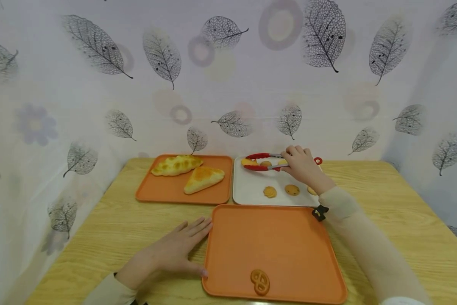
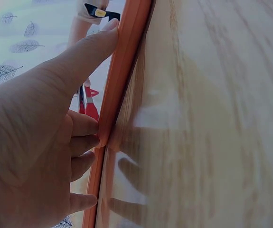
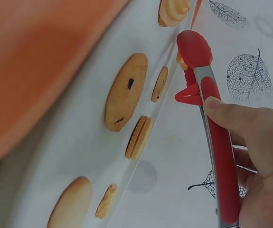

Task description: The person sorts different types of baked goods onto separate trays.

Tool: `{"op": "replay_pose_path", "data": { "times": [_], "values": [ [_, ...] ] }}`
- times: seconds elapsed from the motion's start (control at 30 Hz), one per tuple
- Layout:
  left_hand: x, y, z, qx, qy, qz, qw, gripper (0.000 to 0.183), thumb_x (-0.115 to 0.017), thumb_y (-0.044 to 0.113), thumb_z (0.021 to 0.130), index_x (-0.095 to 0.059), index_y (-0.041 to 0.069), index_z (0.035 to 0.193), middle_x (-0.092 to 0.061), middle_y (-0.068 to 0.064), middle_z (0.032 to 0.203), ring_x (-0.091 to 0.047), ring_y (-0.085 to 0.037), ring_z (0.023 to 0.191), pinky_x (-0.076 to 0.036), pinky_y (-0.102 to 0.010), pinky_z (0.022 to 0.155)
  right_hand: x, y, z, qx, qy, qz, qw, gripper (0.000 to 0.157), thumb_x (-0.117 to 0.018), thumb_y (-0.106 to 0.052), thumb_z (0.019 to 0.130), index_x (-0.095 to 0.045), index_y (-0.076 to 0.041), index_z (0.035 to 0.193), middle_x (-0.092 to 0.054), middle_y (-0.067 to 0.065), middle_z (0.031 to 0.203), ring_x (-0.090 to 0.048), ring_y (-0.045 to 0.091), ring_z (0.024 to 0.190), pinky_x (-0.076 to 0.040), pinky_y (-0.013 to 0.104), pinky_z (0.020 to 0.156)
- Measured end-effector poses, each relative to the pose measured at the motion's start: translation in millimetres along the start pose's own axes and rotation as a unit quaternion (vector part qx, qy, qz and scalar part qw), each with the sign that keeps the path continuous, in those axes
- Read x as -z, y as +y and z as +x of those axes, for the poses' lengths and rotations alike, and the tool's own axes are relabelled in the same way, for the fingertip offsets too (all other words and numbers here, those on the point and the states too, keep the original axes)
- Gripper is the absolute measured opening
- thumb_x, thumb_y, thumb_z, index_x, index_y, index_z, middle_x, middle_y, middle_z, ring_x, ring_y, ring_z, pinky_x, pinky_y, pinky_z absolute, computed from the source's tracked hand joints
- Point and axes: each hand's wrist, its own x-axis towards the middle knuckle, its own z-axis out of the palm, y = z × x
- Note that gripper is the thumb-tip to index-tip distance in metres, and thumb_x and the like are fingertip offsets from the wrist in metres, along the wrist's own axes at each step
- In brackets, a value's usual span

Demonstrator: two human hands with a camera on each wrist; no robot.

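Observation:
My right hand [image 1: 302, 167] grips red-and-metal tongs [image 3: 221, 161] over the back of a white tray [image 1: 247, 190]. Between the tong tips, at the tray's back left, is a yellow-orange cookie [image 1: 248, 162]; whether they touch it I cannot tell. Several other cookies lie on the tray, among them a swirled cookie [image 1: 269, 192] and a dark-flecked oval cookie [image 3: 127, 92]. With fingers extended, my left hand [image 1: 171, 252] touches the left edge of a large orange tray [image 1: 266, 245]. A brown pretzel [image 1: 260, 282] lies near that tray's front edge.
A smaller orange tray [image 1: 163, 190] at the back left bears a braided bread loaf [image 1: 176, 165] and a triangular pastry [image 1: 203, 179]. All the trays stand on a wooden table [image 1: 385, 199], with a leaf-patterned cloth [image 1: 228, 76] behind and at the sides.

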Motion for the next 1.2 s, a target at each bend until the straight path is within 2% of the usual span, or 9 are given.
{"op": "replay_pose_path", "data": {
  "times": [0.33,0.63,0.97,1.1,1.2],
  "values": [
    [1.2,2.5,-0.6,-0.004,0.005,0.001,1.0000,0.111,-0.059,0.076,0.077,-0.013,0.017,0.158,-0.008,0.001,0.166,-0.007,-0.022,0.154,-0.013,-0.059,0.121,-2.4,0,5,-0.015,-0.022,0.016,1.000,0.047,-0.071,-0.027,0.090,-0.059,0.001,0.126,-0.054,0.019,0.118,-0.047,0.036,0.110,-0.040,0.056,0.091],
    [1.5,1.4,-0.6,-0.003,0.002,0.001,1.0000,0.111,-0.059,0.076,0.077,-0.013,0.017,0.158,-0.008,0.001,0.166,-0.006,-0.022,0.154,-0.013,-0.058,0.121,-1.3,6,-3,-0.017,0.002,0.021,1.000,0.052,-0.070,-0.030,0.090,-0.058,0.002,0.128,-0.054,0.021,0.121,-0.049,0.039,0.111,-0.042,0.056,0.086],
    [2.3,1.0,-0.6,-0.006,-0.001,-0.007,1.0000,0.110,-0.059,0.075,0.077,-0.013,0.017,0.158,-0.008,0.002,0.166,-0.006,-0.022,0.154,-0.013,-0.059,0.120,17.6,-1,-40,0.011,0.051,0.065,0.996,0.054,-0.073,-0.028,0.087,-0.058,0.003,0.129,-0.054,0.022,0.119,-0.049,0.038,0.107,-0.040,0.054,0.080],
    [3.1,1.1,-0.6,-0.003,-0.005,-0.010,0.9999,0.110,-0.060,0.075,0.077,-0.013,0.018,0.158,-0.008,0.003,0.166,-0.006,-0.021,0.154,-0.012,-0.059,0.121,20.5,-5,-59,0.051,0.095,0.079,0.991,0.052,-0.079,-0.023,0.081,-0.063,0.005,0.122,-0.057,0.021,0.110,-0.052,0.034,0.093,-0.040,0.050,0.074],
    [3.3,0.7,-0.3,-0.003,-0.004,-0.007,1.0000,0.110,-0.059,0.075,0.077,-0.013,0.019,0.158,-0.008,0.003,0.166,-0.006,-0.021,0.154,-0.013,-0.059,0.121,20.8,-8,-73,0.085,0.131,0.081,0.984,0.053,-0.084,-0.019,0.074,-0.065,0.004,0.117,-0.059,0.020,0.106,-0.053,0.034,0.088,-0.042,0.052,0.075]
  ]
}}
